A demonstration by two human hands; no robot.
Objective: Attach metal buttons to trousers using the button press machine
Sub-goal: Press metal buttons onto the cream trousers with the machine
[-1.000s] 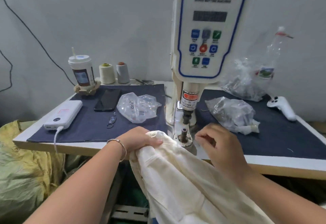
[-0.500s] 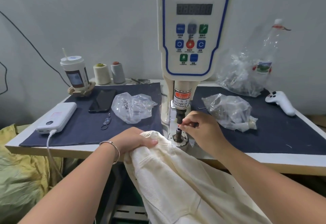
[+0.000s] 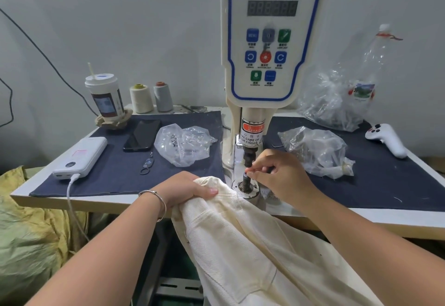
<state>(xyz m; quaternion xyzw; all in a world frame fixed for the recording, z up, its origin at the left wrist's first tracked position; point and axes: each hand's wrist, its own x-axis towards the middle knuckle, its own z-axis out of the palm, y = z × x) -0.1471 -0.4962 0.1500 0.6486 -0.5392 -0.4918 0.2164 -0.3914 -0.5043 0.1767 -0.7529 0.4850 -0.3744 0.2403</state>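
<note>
A small dark metal button (image 3: 246, 174) is pinched between the thumb and fingertips of the right hand (image 3: 277, 173), held at the top of the lower die post (image 3: 246, 181) of the servo button machine (image 3: 272, 40), directly beneath its upper punch (image 3: 248, 158). The cream trousers (image 3: 240, 245) are gathered in the closed grip of the left hand (image 3: 185, 190), just left of the die post, with the fabric edge lying against the die base and the rest hanging off the front of the worktop (image 3: 31, 185). Left of the machine, a clear plastic bag (image 3: 185, 144), a phone (image 3: 142, 134) and a white power bank (image 3: 81, 156) are laid on dark cloth. Right of the machine, another clear bag (image 3: 315, 151) and a white controller (image 3: 387, 139) are seen.
</note>
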